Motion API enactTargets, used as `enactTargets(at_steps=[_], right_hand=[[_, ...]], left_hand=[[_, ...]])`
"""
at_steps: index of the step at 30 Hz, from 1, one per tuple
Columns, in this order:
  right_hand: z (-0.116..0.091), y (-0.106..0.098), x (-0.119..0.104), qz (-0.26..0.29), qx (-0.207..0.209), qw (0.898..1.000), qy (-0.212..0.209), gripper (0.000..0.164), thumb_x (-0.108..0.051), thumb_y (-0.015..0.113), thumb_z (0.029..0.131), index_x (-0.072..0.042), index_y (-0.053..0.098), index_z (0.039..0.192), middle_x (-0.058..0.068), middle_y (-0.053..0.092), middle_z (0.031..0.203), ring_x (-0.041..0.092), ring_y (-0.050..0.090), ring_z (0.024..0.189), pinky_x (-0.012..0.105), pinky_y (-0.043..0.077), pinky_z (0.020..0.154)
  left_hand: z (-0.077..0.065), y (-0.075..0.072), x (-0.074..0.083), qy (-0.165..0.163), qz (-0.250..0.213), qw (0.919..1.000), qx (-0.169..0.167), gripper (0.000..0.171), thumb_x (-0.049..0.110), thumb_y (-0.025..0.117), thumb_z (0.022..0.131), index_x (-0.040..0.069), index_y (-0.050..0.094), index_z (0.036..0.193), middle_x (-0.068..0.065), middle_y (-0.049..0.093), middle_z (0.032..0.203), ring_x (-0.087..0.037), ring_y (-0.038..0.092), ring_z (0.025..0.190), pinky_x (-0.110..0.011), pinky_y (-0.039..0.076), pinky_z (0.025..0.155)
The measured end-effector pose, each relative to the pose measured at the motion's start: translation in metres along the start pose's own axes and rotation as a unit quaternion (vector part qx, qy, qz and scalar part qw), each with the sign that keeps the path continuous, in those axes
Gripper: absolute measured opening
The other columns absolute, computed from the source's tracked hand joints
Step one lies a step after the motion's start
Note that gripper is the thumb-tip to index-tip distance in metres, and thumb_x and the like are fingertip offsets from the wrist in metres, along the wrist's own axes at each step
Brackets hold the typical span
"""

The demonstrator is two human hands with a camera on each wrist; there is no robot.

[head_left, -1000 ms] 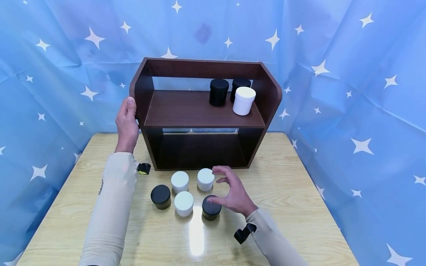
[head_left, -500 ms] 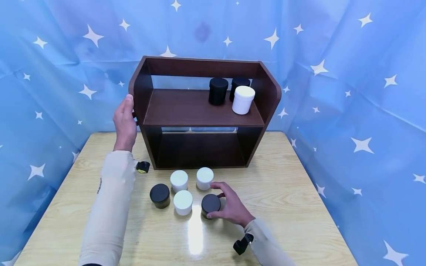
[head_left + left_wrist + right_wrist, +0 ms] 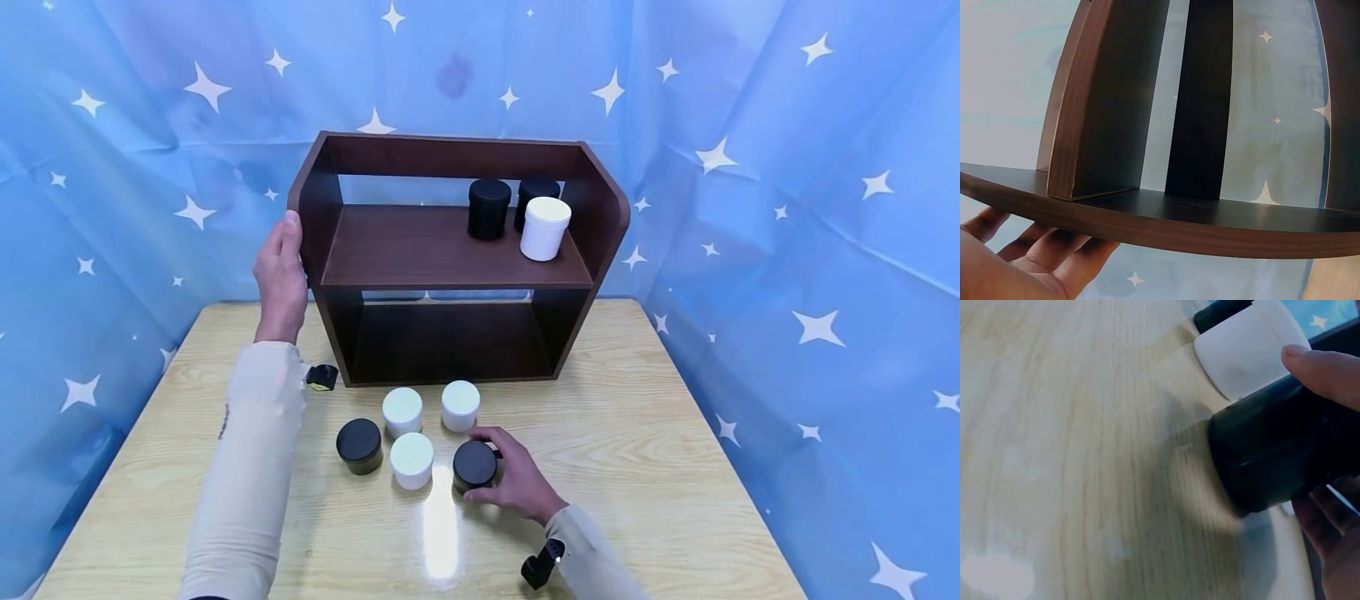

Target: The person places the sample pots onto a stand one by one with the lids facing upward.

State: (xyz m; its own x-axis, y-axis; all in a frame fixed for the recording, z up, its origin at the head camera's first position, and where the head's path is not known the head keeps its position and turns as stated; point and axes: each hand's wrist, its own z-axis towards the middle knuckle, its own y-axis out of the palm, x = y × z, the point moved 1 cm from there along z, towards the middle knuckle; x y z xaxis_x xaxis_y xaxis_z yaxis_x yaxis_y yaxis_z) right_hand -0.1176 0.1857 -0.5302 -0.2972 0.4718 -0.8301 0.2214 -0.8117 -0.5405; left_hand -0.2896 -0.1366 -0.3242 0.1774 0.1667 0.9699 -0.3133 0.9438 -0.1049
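Note:
In the head view my right hand (image 3: 517, 483) holds a short black lidded jar (image 3: 475, 464), thumb on the near side and fingers round the far side. The right wrist view shows the same black jar (image 3: 1279, 450) between thumb and fingers, close over the tabletop. My left hand (image 3: 281, 279) rests against the outer left side of a dark brown two-tier shelf (image 3: 457, 250). From the left wrist, its fingers (image 3: 1088, 262) touch the outside of that side panel. Left of the held jar stand white jars (image 3: 412, 460), (image 3: 402, 412) and another white jar (image 3: 461, 406).
Another black jar (image 3: 359, 446) stands at the left of the group. On the shelf's upper tier, at the right, are a white jar (image 3: 544, 229) and two black jars (image 3: 489, 210). A blue star-patterned curtain (image 3: 750, 250) surrounds the wooden table (image 3: 637, 433).
My right hand has come down and toward me, from open above the black jar to fingers round it. The left hand stays at the shelf's side.

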Motion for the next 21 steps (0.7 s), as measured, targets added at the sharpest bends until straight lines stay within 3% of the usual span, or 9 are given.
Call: enactTargets(at_steps=[3,8,14,21], right_hand=[[-0.0015,0.0028,0.0021,-0.001,-0.001,1.000,0.007,0.084,-0.016,0.094,0.066,-0.007,0.052,0.138,0.003,0.061,0.133,0.016,0.058,0.120,0.035,0.051,0.101],[-0.0029,0.0051,0.0022,0.008,0.002,1.000,0.011,0.082,-0.014,0.094,0.066,-0.007,0.054,0.136,0.001,0.063,0.132,0.017,0.060,0.119,0.035,0.050,0.102],[-0.0034,0.0054,-0.0011,-0.004,0.008,1.000,-0.004,0.080,-0.014,0.094,0.065,-0.005,0.054,0.135,0.003,0.065,0.130,0.020,0.062,0.117,0.035,0.052,0.100],[-0.0049,0.0070,-0.0029,-0.010,0.006,1.000,0.016,0.080,-0.014,0.094,0.065,-0.007,0.055,0.135,0.002,0.065,0.130,0.019,0.062,0.117,0.034,0.052,0.099]], left_hand=[[0.0009,-0.0013,-0.0001,-0.011,-0.014,0.9998,-0.002,0.050,0.065,0.039,0.100,0.028,0.063,0.123,0.008,0.058,0.118,-0.011,0.046,0.117,-0.043,0.040,0.107],[0.0015,-0.0020,0.0014,-0.015,-0.032,0.9991,-0.025,0.052,0.066,0.039,0.099,0.031,0.061,0.130,0.005,0.056,0.131,-0.014,0.048,0.121,-0.051,0.043,0.108],[-0.0002,-0.0050,0.0027,-0.017,-0.021,0.9990,-0.035,0.053,0.066,0.036,0.100,0.031,0.057,0.134,0.003,0.053,0.139,-0.012,0.042,0.129,-0.054,0.036,0.117],[-0.0018,-0.0051,0.0034,-0.011,-0.036,0.9983,-0.044,0.053,0.065,0.036,0.101,0.030,0.058,0.134,0.002,0.053,0.138,-0.013,0.043,0.128,-0.055,0.035,0.117]])
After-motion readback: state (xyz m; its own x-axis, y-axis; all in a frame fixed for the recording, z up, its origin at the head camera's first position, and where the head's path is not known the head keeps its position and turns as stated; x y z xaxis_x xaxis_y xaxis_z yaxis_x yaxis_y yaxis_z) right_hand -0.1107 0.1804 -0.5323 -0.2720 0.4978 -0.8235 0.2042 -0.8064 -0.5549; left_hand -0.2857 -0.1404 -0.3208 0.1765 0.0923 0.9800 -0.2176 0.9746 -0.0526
